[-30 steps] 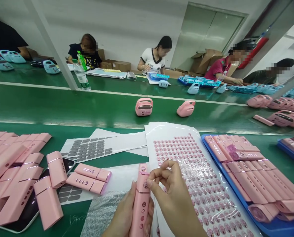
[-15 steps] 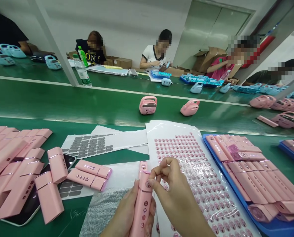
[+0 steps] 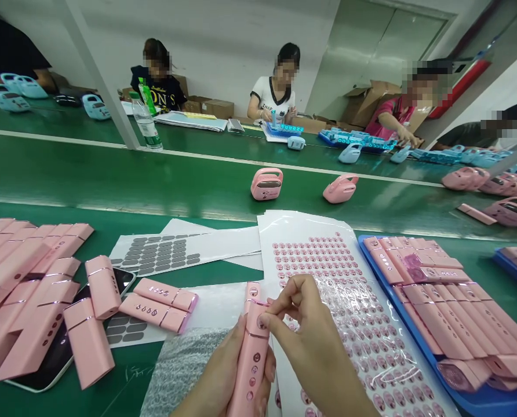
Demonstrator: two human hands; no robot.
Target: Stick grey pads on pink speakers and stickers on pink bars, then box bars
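Observation:
My left hand (image 3: 217,379) is wrapped round a long pink plastic panel (image 3: 252,359) with a row of round buttons, held upright at the bottom centre. My right hand (image 3: 304,336) is curled beside it, its thumb tip pressing on the panel's upper part. Whether a sticker is under the thumb is hidden. Right under that hand lies a white sheet of small pink round stickers (image 3: 328,272) under clear film.
Loose pink panels (image 3: 24,289) and a phone (image 3: 62,353) lie at left, and a grey sticker sheet (image 3: 163,255) behind. A blue tray (image 3: 488,399) of pink panels stands at right. Two pink handled devices (image 3: 266,183) sit on the green conveyor (image 3: 110,179). Several people work across it.
My right thumb has settled onto the upper part of the panel. The pink devices on the belt have drifted right in view. A worker across now reaches over a tray.

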